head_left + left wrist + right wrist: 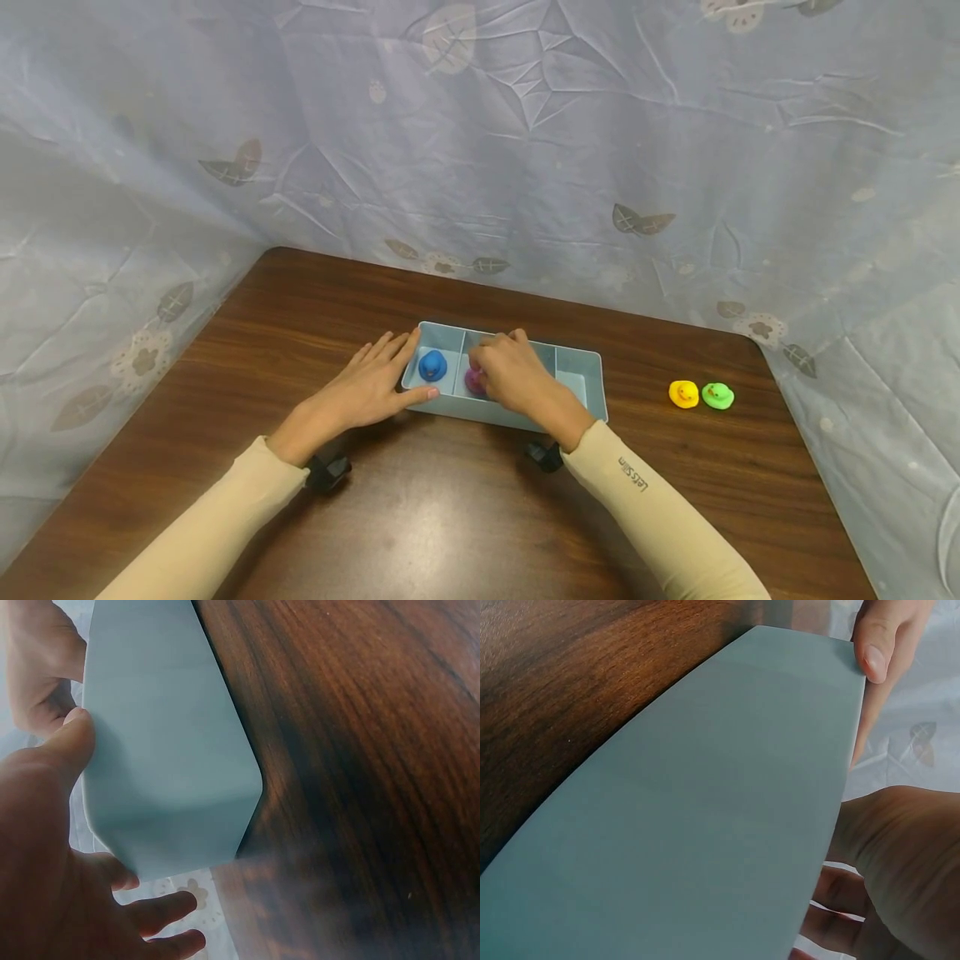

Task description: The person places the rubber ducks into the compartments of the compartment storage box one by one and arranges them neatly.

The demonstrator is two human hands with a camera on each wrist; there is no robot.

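Observation:
A pale blue-grey tray [592, 387] with three compartments stands on the table. In its left compartment sits a blue rubber duck [432, 366]. My left hand [367, 387] rests at the tray's left end, fingers spread along the side and thumb on the front rim. My right hand [513, 375] reaches into the middle compartment, its curled fingers holding a purple rubber duck [474, 382], partly hidden by the hand. The left wrist view shows my left thumb [75, 742] against the tray's rim. In the right wrist view the tray's wall [682, 795] hides the right fingertips.
A yellow rubber duck [683, 394] and a green rubber duck [717, 396] sit side by side on the brown wooden table [420, 517], right of the tray. A patterned grey curtain [480, 167] hangs behind the table's back edge and along both sides.

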